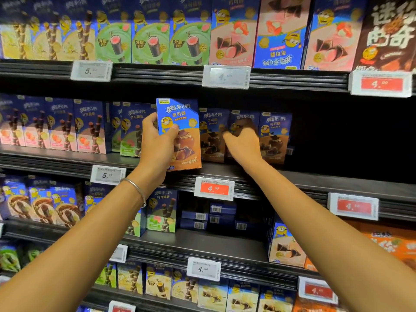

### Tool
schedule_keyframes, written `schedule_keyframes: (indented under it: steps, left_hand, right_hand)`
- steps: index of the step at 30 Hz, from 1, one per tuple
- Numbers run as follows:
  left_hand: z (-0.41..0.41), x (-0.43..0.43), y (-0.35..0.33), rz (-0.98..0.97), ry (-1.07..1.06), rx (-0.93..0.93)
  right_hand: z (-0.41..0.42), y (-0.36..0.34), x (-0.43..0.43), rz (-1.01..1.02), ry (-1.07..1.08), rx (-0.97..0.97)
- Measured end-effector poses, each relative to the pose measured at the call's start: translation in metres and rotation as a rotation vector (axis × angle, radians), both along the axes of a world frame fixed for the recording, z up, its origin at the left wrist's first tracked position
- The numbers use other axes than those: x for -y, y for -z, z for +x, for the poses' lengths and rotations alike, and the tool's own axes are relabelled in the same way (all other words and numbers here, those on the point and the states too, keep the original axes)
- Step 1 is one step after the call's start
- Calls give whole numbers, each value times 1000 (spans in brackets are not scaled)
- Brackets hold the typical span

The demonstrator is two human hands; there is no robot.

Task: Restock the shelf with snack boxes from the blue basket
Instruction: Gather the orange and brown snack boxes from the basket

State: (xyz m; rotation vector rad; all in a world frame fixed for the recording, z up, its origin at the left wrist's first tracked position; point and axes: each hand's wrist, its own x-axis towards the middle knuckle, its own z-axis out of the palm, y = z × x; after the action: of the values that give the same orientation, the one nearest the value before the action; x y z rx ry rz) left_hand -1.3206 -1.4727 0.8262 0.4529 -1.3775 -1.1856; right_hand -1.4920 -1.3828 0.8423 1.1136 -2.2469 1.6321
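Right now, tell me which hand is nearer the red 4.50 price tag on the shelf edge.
Left. The left hand, holding the chocolate snack box, sits up and left of the red price tag; the right hand reaches higher, among the shelved boxes.

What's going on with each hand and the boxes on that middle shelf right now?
Left hand: gripping the chocolate box.
Chocolate box: upright, held at the shelf front.
Right hand: on the shelved brown boxes, grip unclear.
Shelved brown boxes: upright, in a row.
Upside-down pink box: inverted, top shelf.

Held snack box [180,134] reading 奥利奥 可可酥, red price tag [214,188] 4.50, white tag [108,175] 5.89 perhaps, lower white tag [203,269] 4.90
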Motion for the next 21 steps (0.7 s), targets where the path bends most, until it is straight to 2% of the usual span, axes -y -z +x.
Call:
schedule_keyframes:
  steps: [3, 5, 9, 12, 16, 19, 21]
  left_hand:
    - [-15, -14, -5, 12, 54, -14]
    - [-27, -26, -9, 30, 97, -16]
    - [-50, -48, -12, 43, 179, 7]
    - [-65, -51, -13, -10, 232, 84]
    - [-75, -39, -18, -400, -9, 419]
    - [-81, -32, -28, -668, -339, 726]
    - [-83, -32, -36, -809, -423, 895]
  right_hand:
    - [10, -3, -15, -66, -244, 173]
    - [12, -2, -27, -80, -369, 220]
    - [1, -3, -49, -30, -364, 124]
    - [-18, -4, -64, -63, -360, 147]
    - [-49, -4, -73, -98, -217, 197]
    - [-64, 0, -71, 16, -23, 160]
    - [-66, 3, -66, 54, 23, 155]
